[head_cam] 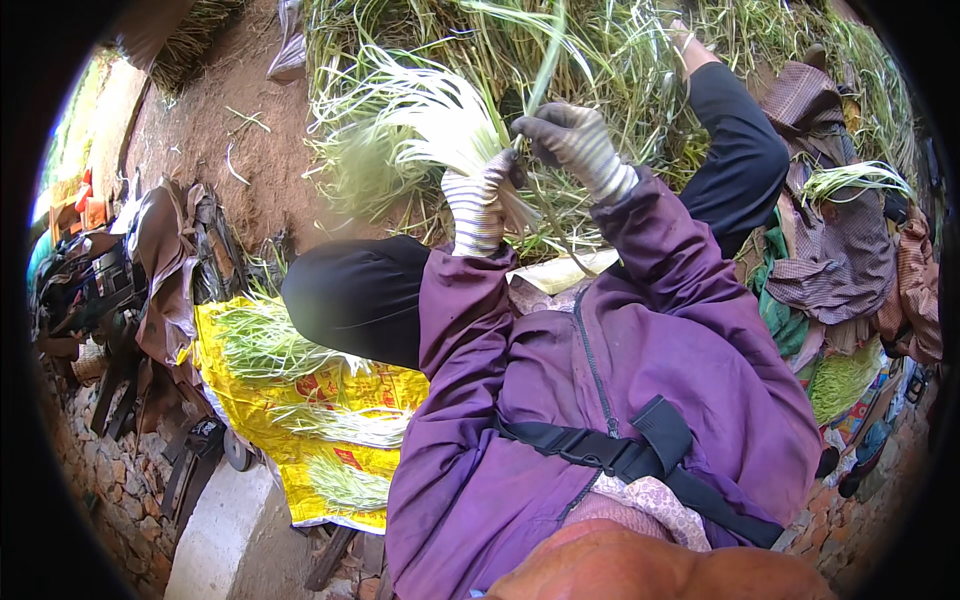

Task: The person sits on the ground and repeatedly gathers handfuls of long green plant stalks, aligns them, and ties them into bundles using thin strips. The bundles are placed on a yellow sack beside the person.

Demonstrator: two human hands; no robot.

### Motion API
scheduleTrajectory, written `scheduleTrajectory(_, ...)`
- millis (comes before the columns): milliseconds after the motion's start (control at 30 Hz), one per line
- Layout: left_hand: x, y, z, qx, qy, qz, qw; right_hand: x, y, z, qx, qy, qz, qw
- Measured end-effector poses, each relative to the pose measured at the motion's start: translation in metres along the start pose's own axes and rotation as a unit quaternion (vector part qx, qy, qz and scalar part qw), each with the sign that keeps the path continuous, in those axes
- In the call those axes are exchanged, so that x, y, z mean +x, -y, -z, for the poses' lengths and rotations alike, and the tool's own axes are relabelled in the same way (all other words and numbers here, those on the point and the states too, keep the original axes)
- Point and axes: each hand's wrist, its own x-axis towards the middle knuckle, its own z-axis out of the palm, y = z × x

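Note:
My left hand (480, 201), in a striped knit glove with dark fingertips, is closed around a bunch of pale green-white stalks (442, 124). The loose ends fan out to the upper left, and short ends stick out below the fist. Close beside it, my right hand (574, 146), gloved alike, pinches a long green stalk (550, 64) between thumb and fingers. That stalk rises past the hand towards the top of the view. Beneath and beyond both hands spreads a heap of tangled green stalks (637, 82), exact plant unclear.
A yellow printed sheet (300, 435) on the left bears several bunches of pale stalks (341, 427). Bare reddish earth (225, 157) lies left of the heap. Checked cloth (817, 255), with a small bunch (855, 180) on it, is at right. A concrete block (217, 532) stands lower left.

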Motion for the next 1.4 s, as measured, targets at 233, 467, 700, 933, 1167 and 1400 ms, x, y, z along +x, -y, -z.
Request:
scheduleTrajectory(233,0.009,0.017,0.007,0.109,0.002,-0.068,0.992,-0.030,0.017,0.013,0.000,-0.076,0.091,0.993)
scheduleTrajectory(467,0.023,0.040,0.021,0.279,-0.017,-0.131,0.951,-0.050,0.051,0.032,-0.046,-0.110,0.222,0.968)
scheduleTrajectory(700,0.020,0.039,0.020,0.484,-0.033,-0.103,0.868,-0.063,0.098,0.074,-0.103,-0.127,0.447,0.879)
scheduleTrajectory(933,0.019,0.032,0.020,0.671,-0.023,-0.027,0.741,-0.082,0.143,0.141,-0.035,-0.201,0.574,0.793)
scheduleTrajectory(1167,0.034,0.055,0.044,0.740,0.019,-0.005,0.672,-0.117,0.220,0.219,0.151,-0.007,0.513,0.845)
scheduleTrajectory(1400,0.012,0.026,0.037,0.246,0.037,-0.005,0.969,-0.060,0.132,0.136,0.065,-0.002,0.467,0.882)
